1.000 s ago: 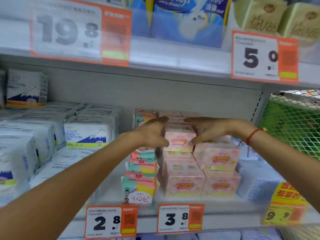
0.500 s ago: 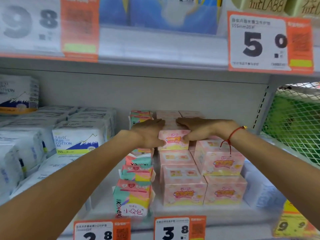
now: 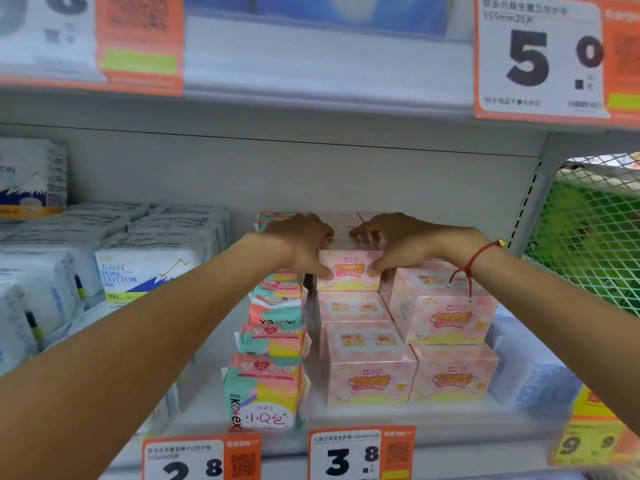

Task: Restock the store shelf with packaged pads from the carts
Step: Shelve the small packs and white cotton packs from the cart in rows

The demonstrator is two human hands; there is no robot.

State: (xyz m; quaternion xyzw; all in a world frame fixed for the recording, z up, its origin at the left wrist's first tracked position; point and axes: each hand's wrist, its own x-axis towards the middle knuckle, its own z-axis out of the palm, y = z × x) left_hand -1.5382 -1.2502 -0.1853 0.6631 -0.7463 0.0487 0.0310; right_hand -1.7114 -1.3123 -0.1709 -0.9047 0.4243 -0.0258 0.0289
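Pink box: the top pink box (image 3: 349, 271) sits on a stack of the same boxes, mid-shelf, caught between both hands.
Left hand: the left hand (image 3: 301, 244) is draped over the box's left top corner, thumb hooked down on the front face, fingers (image 3: 323, 233) curled over the top. It grips the box.
Right hand: the right hand (image 3: 391, 240) mirrors it on the right corner, thumb on the front face, fingers bent across the top. A red string (image 3: 467, 268) hangs at that wrist.
Why this hold: two hands squeezing from both sides looks like squaring the box up on its stack, lining its face with the ones beneath, I'd say.
Left of the fingers: a row of Kotex packs (image 3: 266, 386) runs front to back, just beside the pink stack; little gap there.
Right of the fingers: another pink stack (image 3: 440, 306) stands nearer the front, touching or nearly touching the held box; I cannot tell which.
Above the fingers: plenty of bare back wall under the upper shelf (image 3: 329, 84), so lifting room is generous.
Behind the fingers: more pink boxes continue to the back, so pushing deeper seems limited.
Front edge: the shelf (image 3: 433, 420) lip carries price tags (image 3: 360, 455); boxes stop short of it.
Far left: white cotton packs (image 3: 145, 268), well apart.
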